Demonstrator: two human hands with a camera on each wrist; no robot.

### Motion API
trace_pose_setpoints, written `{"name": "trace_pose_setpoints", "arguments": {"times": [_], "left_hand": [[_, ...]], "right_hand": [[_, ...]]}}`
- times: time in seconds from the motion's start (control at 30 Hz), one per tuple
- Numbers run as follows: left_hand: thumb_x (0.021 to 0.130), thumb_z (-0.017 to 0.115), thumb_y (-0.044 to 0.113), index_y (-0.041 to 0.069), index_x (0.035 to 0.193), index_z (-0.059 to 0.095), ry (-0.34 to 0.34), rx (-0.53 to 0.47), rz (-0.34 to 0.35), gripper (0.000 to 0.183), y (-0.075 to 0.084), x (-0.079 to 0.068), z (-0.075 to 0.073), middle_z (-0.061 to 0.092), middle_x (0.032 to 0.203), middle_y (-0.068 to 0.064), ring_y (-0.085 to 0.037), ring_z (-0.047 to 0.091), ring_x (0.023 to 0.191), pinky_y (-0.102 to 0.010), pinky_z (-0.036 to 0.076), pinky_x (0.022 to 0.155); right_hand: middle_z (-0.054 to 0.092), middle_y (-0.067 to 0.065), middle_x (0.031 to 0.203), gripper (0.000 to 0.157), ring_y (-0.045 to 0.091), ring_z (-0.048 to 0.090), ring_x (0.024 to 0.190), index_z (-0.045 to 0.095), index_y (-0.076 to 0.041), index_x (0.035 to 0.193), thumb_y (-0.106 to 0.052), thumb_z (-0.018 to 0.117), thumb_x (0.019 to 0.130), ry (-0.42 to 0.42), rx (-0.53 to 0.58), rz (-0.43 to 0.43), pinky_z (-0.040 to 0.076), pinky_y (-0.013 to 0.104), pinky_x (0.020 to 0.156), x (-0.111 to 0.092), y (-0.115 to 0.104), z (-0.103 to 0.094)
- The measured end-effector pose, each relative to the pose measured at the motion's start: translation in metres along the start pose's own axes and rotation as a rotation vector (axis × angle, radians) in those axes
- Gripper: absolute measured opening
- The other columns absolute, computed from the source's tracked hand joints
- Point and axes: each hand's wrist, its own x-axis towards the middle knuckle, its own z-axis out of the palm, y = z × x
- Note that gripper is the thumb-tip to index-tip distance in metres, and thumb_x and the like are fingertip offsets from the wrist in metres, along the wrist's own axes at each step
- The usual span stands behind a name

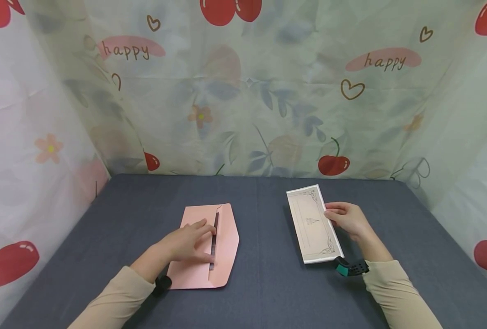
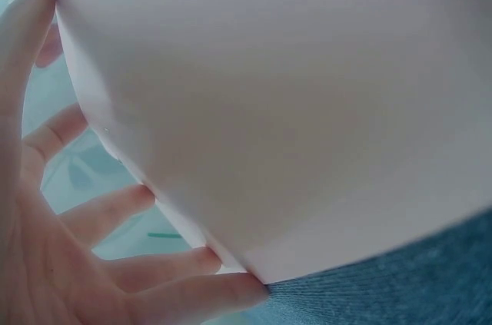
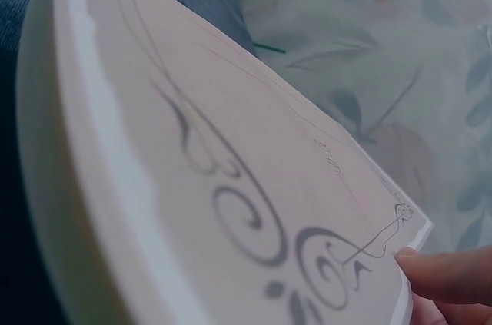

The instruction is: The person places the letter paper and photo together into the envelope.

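The left grip [image 1: 189,243], fingers apart, seems to ready the pink envelope [image 1: 227,249], and the right grip [image 1: 348,220], clamped on the card [image 1: 312,226], should next align it.

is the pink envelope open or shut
Open: the pink envelope has its flap spread out, and a dark gap shows beside it.

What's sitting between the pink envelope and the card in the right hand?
No object: in the head view, only a bare stretch of dark tabletop shows between the pink envelope and the card.
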Motion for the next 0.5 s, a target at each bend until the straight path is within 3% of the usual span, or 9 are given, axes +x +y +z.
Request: {"name": "trace_pose_setpoints", "arguments": {"times": [0.3, 0.5], "left_hand": [[0.072, 0.072, 0.055, 0.023, 0.118, 0.052, 0.006, -0.002, 0.007, 0.061, 0.000, 0.000, 0.000, 0.033, 0.149, -0.020, -0.038, 0.040, 0.133, -0.057, 0.026, 0.110], [0.072, 0.072, 0.055, 0.023, 0.119, 0.052, -0.003, -0.004, 0.000, 0.060, 0.000, 0.000, 0.000, 0.032, 0.149, -0.020, -0.039, 0.039, 0.134, -0.057, 0.026, 0.110]], "right_hand": [[0.069, 0.004, 0.100, 0.047, 0.005, 0.062, 0.077, 0.054, 0.001, 0.124, -0.025, 0.065, 0.087, -0.059, 0.066, 0.017, 0.050, 0.019, 0.060, -0.033, -0.045, 0.000], [0.070, 0.008, 0.099, 0.046, 0.004, 0.061, 0.075, 0.055, 0.004, 0.122, -0.022, 0.066, 0.086, -0.063, 0.094, 0.002, 0.050, 0.019, 0.063, -0.045, -0.060, 0.005]]}}
